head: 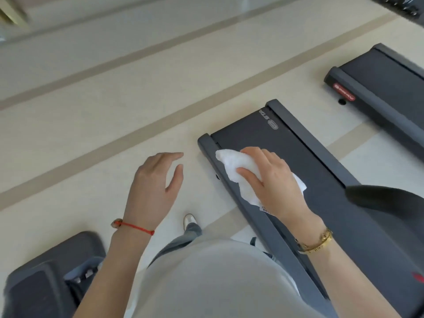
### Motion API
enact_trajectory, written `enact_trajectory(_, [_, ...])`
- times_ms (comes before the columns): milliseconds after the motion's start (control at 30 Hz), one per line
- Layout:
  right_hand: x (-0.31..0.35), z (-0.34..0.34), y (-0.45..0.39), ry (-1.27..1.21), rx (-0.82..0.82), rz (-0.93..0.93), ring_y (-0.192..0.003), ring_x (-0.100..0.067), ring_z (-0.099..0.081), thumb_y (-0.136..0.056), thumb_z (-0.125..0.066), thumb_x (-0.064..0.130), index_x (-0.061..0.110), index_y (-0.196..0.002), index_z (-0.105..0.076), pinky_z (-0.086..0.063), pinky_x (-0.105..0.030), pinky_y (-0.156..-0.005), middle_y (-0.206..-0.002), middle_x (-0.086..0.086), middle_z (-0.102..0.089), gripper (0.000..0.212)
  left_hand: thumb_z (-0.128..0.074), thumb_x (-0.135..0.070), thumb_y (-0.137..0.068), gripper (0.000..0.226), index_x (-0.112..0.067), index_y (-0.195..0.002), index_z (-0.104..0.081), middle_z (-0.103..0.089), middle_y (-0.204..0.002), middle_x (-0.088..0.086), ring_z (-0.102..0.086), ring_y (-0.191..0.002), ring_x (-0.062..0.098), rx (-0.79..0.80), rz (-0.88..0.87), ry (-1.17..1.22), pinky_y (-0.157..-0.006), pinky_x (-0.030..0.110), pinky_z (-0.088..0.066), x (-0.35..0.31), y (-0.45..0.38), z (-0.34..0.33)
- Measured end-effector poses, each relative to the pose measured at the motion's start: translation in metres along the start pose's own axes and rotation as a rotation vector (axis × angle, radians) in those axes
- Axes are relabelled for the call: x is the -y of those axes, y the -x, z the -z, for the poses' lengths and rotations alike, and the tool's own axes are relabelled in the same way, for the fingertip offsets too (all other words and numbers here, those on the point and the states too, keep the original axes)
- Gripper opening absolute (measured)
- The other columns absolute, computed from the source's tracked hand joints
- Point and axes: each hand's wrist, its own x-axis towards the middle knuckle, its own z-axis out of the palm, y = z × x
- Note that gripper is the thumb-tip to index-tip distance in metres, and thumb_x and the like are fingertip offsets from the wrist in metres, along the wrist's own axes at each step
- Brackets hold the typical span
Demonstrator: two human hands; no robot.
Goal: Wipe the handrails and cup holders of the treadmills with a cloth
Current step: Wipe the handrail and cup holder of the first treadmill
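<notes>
A white cloth (241,175) is bunched in the right hand (273,182), the thumb pressed across its front and the other fingers curled over the top, so that a wad is kept ready for wiping; one loose corner sticks out beyond the knuckles and another hangs below the palm. Behind the fingers the treadmill (321,180) belt and its grey side rail are seen, well below the hand, it seems. The left hand (156,187) is held empty, its fingers loosely spread over the pale floor (91,138), probably for balance. A dark curved handrail (390,198) is seen just right of the right wrist, likely the next surface.
</notes>
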Motion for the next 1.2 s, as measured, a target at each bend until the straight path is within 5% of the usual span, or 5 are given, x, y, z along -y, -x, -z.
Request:
enact_trajectory(567, [0.056,-0.076,-0.221,-0.105,0.070,0.023,-0.087,-0.026,-0.054,-0.098,-0.056,0.030,0.015,-0.123,-0.056,-0.046,-0.044,-0.080,-0.103,-0.001,-0.063,0.030,-0.056,-0.016,-0.097,0.024,-0.015,-0.118,-0.068,-0.069,-0.114,-0.002,-0.064,-0.107,0.021,0.013,0.240,-0.036,-0.092,0.038,-0.051,0.142,-0.159,0.038])
enact_trajectory(1200, [-0.032,-0.058,-0.556,-0.088,-0.018,-0.065,-0.087,-0.025,-0.053,-0.099,-0.053,0.031,0.015,-0.121,-0.054,-0.046,-0.043,-0.080,-0.101,-0.002,-0.061,0.027,-0.055,-0.017,-0.098,0.022,-0.016,-0.116,-0.068,-0.071,-0.106,-0.003,-0.066,-0.100,0.016,0.013,0.106,0.021,-0.089,0.038,-0.054,0.185,-0.536,-0.023])
